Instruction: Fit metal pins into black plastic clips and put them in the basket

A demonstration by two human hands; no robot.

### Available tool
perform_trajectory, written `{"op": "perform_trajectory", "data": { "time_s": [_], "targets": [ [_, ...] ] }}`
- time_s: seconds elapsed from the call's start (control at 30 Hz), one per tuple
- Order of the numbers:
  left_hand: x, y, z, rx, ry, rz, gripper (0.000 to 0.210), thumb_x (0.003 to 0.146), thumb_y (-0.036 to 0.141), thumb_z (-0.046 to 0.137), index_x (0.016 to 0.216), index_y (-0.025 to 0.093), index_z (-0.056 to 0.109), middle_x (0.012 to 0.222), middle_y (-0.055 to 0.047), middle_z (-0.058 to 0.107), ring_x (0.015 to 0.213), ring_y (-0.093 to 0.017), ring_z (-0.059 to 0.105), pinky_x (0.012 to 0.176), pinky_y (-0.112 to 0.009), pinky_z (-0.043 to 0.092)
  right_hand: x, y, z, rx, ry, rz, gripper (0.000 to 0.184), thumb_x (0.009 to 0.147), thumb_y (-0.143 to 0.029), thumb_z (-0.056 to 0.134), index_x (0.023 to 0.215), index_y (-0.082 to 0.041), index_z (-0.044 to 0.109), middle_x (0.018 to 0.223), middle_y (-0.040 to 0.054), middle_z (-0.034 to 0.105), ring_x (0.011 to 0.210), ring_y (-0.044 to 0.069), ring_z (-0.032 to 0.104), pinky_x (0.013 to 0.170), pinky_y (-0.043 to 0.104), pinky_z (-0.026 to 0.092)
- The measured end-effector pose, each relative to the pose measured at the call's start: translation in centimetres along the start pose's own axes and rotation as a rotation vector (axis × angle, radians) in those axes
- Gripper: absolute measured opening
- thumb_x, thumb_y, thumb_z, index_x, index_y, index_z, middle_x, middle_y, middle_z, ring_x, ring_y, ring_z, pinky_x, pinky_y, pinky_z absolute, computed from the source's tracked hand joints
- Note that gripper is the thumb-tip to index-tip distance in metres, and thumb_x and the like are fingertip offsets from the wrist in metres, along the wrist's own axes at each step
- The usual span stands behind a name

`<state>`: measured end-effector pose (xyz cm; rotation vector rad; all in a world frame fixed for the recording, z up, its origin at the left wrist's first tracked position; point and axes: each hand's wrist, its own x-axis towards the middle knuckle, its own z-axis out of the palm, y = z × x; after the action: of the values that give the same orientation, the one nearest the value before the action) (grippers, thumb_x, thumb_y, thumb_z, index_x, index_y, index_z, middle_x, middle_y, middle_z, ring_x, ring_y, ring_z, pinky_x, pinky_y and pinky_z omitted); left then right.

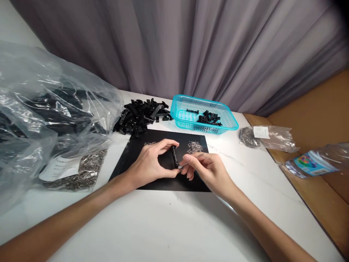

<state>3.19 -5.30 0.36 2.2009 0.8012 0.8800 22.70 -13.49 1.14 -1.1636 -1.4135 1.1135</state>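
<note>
Between its thumb and fingers, my left hand [151, 162] grips a slim black plastic part [174, 157] by its two ends. My right hand [205, 169] pinches a thin metal tool, seemingly tweezers [188, 163], whose tip meets the lower end of that part. Whether a small piece sits at the tip is too small to tell. Both hands are above a black mat [163, 185]. On the mat lie two piles of small metal pieces, a larger right pile [195, 146] and a left pile [149, 143] partly hidden behind my left hand.
A heap of black plastic parts [141, 114] lies behind the mat. Beside it stands a turquoise basket [233, 123] holding several black parts. Clear bags of metal pieces [88, 171] and a large plastic bag [68, 83] fill the left; a small bag [268, 138] and bottle [313, 162] are right.
</note>
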Motion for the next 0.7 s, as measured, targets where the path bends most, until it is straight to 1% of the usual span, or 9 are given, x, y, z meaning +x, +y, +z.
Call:
{"op": "perform_trajectory", "data": {
  "time_s": [0.07,0.13,0.2,0.27,0.3,0.37,0.5,0.6,0.7],
  "targets": [
    [0.0,-0.2,0.3,0.007,-0.016,0.026,0.057,0.068,0.027,0.082,0.122,0.025,0.063,0.118,-0.001,0.073,0.112,-0.024,0.072,0.108,-0.044,0.059,0.3,-0.2,-0.5,-0.032,0.034,-0.022,0.042,0.100,-0.052,0.061,0.085,-0.016,0.075,0.072,0.0036,0.071,0.058,0.013,0.062,0.058,0.028,0.053],
    [-0.1,-0.3,0.6,-0.004,-0.033,0.041,0.063,0.070,0.030,0.084,0.127,0.025,0.058,0.124,-0.003,0.071,0.117,-0.026,0.071,0.111,-0.044,0.057,0.6,-0.5,-1.5,-0.133,0.146,-0.097,0.045,0.104,-0.051,0.054,0.083,-0.018,0.074,0.075,0.0037,0.069,0.062,0.013,0.059,0.063,0.029,0.051],
    [-0.4,-0.4,0.8,-0.020,-0.052,0.016,0.077,0.069,0.033,0.087,0.136,0.027,0.048,0.132,-0.006,0.069,0.124,-0.028,0.068,0.114,-0.047,0.054,1.0,-1.0,-2.8,-0.324,0.297,-0.202,0.049,0.109,-0.048,0.044,0.078,-0.020,0.070,0.080,0.0045,0.066,0.072,0.015,0.058,0.073,0.032,0.050],
    [-0.5,-0.4,0.9,-0.026,-0.076,-0.031,0.081,0.071,0.036,0.087,0.138,0.028,0.043,0.133,-0.008,0.069,0.127,-0.029,0.066,0.116,-0.050,0.052,1.2,-1.2,-4.2,-0.552,0.366,-0.294,0.051,0.111,-0.044,0.038,0.074,-0.020,0.064,0.083,0.0053,0.060,0.083,0.019,0.057,0.083,0.035,0.048],
    [-0.6,-0.5,0.9,-0.032,-0.078,-0.048,0.081,0.071,0.037,0.088,0.138,0.028,0.042,0.133,-0.008,0.070,0.128,-0.029,0.066,0.116,-0.051,0.051,1.2,-1.3,-4.8,-0.645,0.341,-0.329,0.049,0.111,-0.042,0.036,0.076,-0.020,0.063,0.085,0.0060,0.058,0.087,0.020,0.057,0.085,0.036,0.048],
    [-0.5,-0.6,0.9,-0.044,-0.071,-0.060,0.079,0.072,0.039,0.087,0.137,0.029,0.042,0.134,-0.008,0.069,0.130,-0.029,0.065,0.118,-0.051,0.049,1.1,-1.2,-5.8,-0.793,0.185,-0.329,0.043,0.112,-0.038,0.035,0.086,-0.020,0.065,0.092,0.0073,0.057,0.086,0.021,0.056,0.082,0.037,0.048],
    [-0.3,-0.7,0.9,-0.033,-0.064,-0.052,0.078,0.073,0.039,0.087,0.136,0.029,0.043,0.136,-0.009,0.068,0.132,-0.029,0.063,0.119,-0.051,0.048,0.2,-0.9,-6.7,-0.945,-0.143,-0.197,0.032,0.110,-0.032,0.041,0.115,-0.022,0.071,0.096,0.0066,0.059,0.076,0.018,0.058,0.072,0.033,0.051],
    [-0.3,-0.8,0.9,-0.010,-0.053,-0.054,0.075,0.075,0.040,0.086,0.136,0.029,0.043,0.136,-0.009,0.067,0.131,-0.029,0.064,0.117,-0.051,0.050,-0.3,-0.6,-6.8,-1.035,-0.224,-0.177,0.035,0.109,-0.028,0.046,0.137,-0.027,0.066,0.099,0.0071,0.060,0.078,0.019,0.062,0.072,0.034,0.054],
    [-0.3,-0.8,1.0,0.011,-0.041,-0.052,0.074,0.076,0.042,0.085,0.136,0.029,0.043,0.135,-0.009,0.068,0.130,-0.030,0.064,0.115,-0.050,0.052,-0.3,0.0,-6.5,-1.133,-0.263,-0.208,0.041,0.107,-0.027,0.048,0.147,-0.027,0.059,0.101,0.0081,0.059,0.079,0.020,0.063,0.071,0.037,0.055]
  ]
}}
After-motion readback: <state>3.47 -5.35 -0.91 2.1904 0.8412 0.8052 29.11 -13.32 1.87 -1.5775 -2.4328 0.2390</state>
